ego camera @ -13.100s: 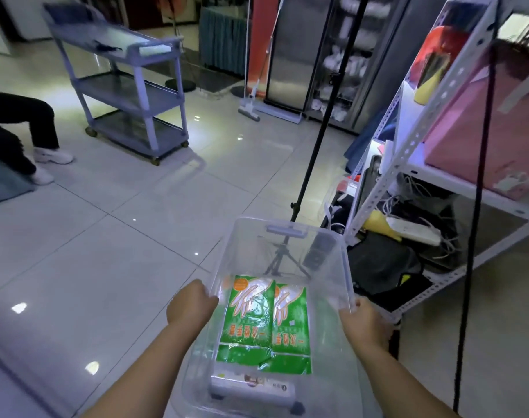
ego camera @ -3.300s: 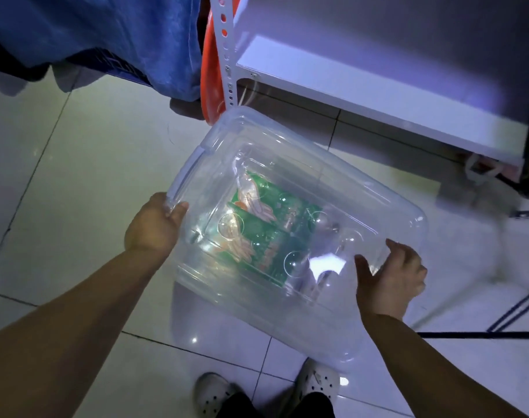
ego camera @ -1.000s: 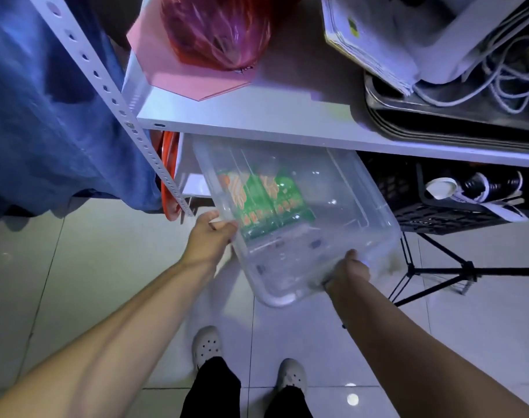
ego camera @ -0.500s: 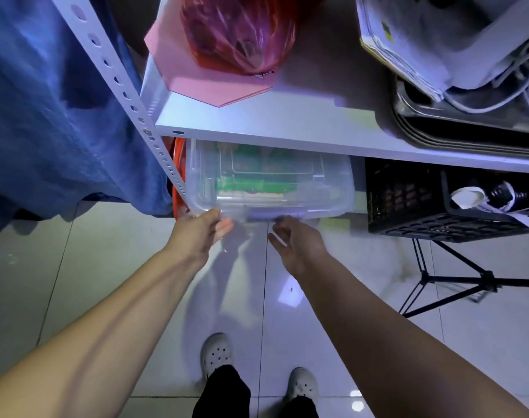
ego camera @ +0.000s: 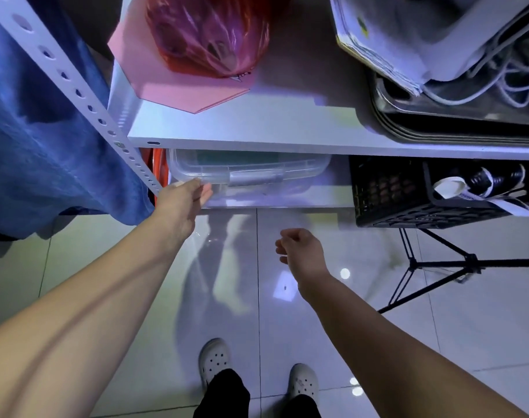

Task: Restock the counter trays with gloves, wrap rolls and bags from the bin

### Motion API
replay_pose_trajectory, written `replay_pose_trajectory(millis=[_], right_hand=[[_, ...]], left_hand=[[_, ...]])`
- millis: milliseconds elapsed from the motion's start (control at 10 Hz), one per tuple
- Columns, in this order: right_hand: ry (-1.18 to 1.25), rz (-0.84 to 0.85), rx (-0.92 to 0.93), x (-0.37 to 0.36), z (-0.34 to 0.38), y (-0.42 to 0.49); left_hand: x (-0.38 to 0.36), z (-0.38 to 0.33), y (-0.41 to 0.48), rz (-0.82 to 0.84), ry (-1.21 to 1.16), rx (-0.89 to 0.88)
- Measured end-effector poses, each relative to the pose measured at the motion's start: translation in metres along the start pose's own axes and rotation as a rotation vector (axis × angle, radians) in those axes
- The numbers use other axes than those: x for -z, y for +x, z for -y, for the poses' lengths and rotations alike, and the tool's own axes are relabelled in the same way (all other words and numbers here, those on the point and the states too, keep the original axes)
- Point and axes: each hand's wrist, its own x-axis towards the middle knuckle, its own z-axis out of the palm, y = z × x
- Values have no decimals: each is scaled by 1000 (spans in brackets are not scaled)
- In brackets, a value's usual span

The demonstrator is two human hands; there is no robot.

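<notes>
The left hand (ego camera: 183, 197) rests flat, fingers open, against the front rim of the clear bin (ego camera: 248, 173), which sits under the white shelf (ego camera: 257, 128). The right hand (ego camera: 302, 251) hangs loosely curled, holding nothing, above the floor (ego camera: 287, 312).

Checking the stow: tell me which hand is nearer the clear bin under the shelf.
Left. The left hand rests its fingertips against the clear bin at its front left corner. The right hand hangs loosely curled over the floor, clear of the bin and empty.
</notes>
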Motion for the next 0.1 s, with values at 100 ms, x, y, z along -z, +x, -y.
replay_pose_trajectory(millis=[100], right_hand=[[-79,7,22,11,-9,-14]], left_hand=[[5,5,-16,-40,174,-1]])
